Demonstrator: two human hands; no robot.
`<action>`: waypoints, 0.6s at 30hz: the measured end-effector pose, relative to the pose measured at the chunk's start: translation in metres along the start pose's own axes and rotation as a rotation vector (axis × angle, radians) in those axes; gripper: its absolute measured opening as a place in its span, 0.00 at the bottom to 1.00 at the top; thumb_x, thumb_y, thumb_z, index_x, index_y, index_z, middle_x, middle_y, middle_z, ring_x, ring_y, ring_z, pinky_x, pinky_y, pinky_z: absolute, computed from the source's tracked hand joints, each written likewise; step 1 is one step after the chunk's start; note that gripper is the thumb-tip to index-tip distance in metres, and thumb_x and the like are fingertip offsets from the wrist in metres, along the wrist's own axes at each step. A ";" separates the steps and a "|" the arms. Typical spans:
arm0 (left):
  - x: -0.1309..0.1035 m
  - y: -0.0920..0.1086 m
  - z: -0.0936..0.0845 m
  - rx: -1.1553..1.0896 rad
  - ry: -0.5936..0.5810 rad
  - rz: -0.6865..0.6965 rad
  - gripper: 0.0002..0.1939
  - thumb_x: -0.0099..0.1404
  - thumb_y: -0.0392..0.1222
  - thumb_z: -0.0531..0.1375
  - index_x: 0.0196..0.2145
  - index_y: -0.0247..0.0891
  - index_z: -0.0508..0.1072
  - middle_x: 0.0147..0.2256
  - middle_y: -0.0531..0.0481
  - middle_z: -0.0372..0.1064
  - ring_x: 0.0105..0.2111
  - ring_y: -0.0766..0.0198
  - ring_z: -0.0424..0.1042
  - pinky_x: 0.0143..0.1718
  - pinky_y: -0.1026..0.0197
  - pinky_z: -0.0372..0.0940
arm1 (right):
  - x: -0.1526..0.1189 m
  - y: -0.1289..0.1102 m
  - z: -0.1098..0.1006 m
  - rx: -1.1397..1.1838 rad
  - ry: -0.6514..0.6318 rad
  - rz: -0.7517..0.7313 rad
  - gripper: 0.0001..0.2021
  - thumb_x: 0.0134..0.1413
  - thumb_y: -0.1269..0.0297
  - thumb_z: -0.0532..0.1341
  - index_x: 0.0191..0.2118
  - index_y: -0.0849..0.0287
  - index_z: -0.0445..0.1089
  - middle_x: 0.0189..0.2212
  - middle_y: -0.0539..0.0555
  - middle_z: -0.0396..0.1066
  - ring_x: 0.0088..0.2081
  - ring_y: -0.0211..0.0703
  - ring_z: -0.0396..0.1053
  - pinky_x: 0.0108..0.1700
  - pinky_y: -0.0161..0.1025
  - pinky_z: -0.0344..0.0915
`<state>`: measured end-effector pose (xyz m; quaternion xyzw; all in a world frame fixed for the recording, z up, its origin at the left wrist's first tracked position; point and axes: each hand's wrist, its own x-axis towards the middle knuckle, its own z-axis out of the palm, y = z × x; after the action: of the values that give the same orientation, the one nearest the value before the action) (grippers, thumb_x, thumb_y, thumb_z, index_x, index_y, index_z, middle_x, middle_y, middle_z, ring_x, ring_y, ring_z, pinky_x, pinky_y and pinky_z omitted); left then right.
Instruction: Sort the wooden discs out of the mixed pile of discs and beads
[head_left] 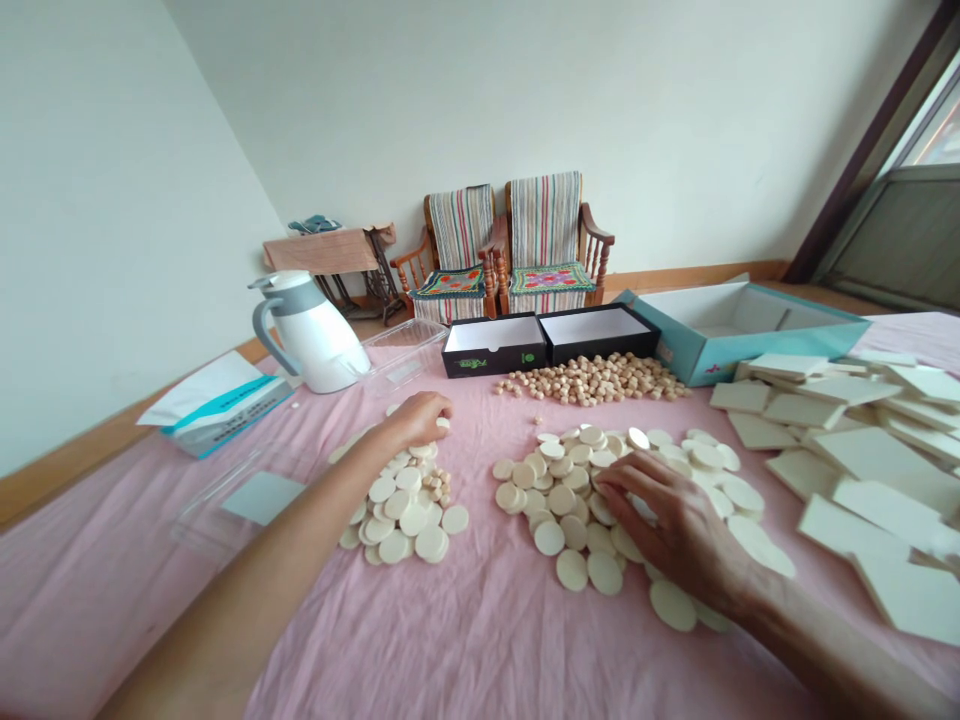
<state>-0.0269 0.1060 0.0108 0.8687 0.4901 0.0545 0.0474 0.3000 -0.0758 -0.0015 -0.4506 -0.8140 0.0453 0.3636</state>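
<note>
My left hand (422,420) is closed, with a round pale wooden disc (442,425) pinched at its fingertips. It hovers at the far side of a smaller heap of wooden discs (412,518), where a few small wooden beads (436,484) lie on top. On the right, my right hand (667,515) reaches into a larger heap of discs (561,498), palm down. Its fingers are bent together against the discs; whatever lies between the fingertips is hidden.
Pink cloth (465,640) covers the surface. Behind the heaps are loose wooden beads (607,378), two black boxes (495,362) and a blue box (690,350). Square wooden boards (877,470) are piled right. A white jug (322,340), tissue pack (225,405) and clear plastic tray (217,500) stand left.
</note>
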 end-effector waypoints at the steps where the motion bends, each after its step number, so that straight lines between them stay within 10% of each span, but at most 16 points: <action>1: -0.001 0.002 -0.001 0.003 0.004 0.001 0.08 0.47 0.33 0.62 0.29 0.38 0.75 0.32 0.50 0.73 0.35 0.61 0.72 0.40 0.63 0.63 | 0.000 0.000 0.000 0.000 -0.001 0.001 0.07 0.61 0.68 0.53 0.37 0.59 0.69 0.32 0.55 0.68 0.35 0.41 0.66 0.36 0.38 0.64; 8: -0.010 0.058 -0.015 -0.112 0.008 0.056 0.10 0.53 0.34 0.60 0.35 0.36 0.75 0.35 0.48 0.74 0.35 0.63 0.72 0.38 0.63 0.65 | 0.000 0.000 0.001 0.001 -0.001 -0.015 0.07 0.61 0.68 0.53 0.39 0.59 0.69 0.33 0.55 0.68 0.34 0.41 0.67 0.35 0.38 0.64; 12: -0.015 0.098 -0.024 -0.563 -0.072 0.219 0.16 0.59 0.42 0.60 0.45 0.34 0.72 0.41 0.46 0.73 0.38 0.64 0.73 0.37 0.66 0.66 | -0.001 0.001 0.001 -0.007 0.001 -0.016 0.07 0.60 0.69 0.54 0.39 0.59 0.69 0.33 0.55 0.69 0.34 0.41 0.67 0.35 0.38 0.65; 18: -0.032 0.100 -0.033 -0.411 -0.103 0.252 0.07 0.58 0.38 0.60 0.35 0.35 0.74 0.33 0.49 0.73 0.33 0.66 0.71 0.34 0.66 0.63 | -0.001 0.001 0.001 -0.011 0.015 -0.018 0.07 0.60 0.68 0.54 0.38 0.58 0.69 0.33 0.55 0.69 0.34 0.41 0.68 0.35 0.38 0.65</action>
<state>0.0362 0.0283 0.0557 0.8966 0.3534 0.1142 0.2411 0.3003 -0.0752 -0.0035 -0.4455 -0.8155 0.0341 0.3677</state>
